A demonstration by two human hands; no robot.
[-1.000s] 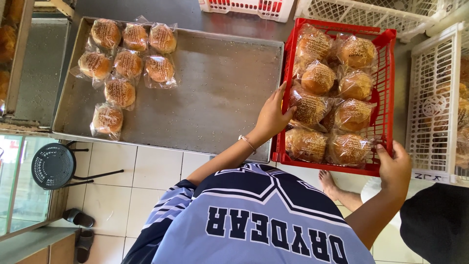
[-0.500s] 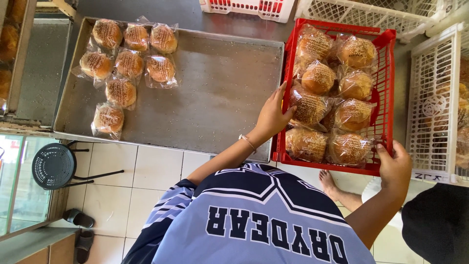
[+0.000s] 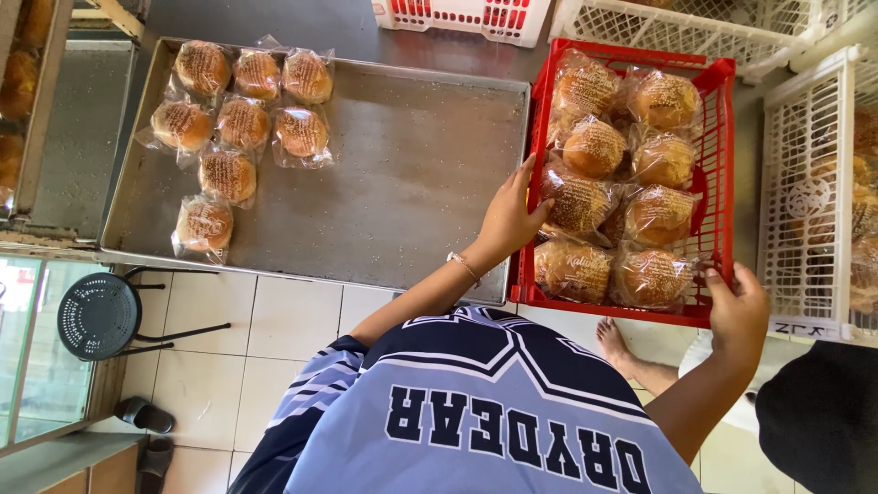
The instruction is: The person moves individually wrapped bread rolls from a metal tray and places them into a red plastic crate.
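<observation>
Left hand (image 3: 508, 218) grasping clear-wrapped bun (image 3: 576, 203) in red crate (image 3: 722, 165); right hand (image 3: 739, 306) gripping crate rim.

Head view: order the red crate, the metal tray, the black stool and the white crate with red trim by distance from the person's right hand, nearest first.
1. Red crate: the right hand grips its near corner.
2. Metal tray: left of the crate, across from that hand.
3. White crate with red trim: far side, at the top edge.
4. Black stool: far left, on the tiled floor.
</observation>
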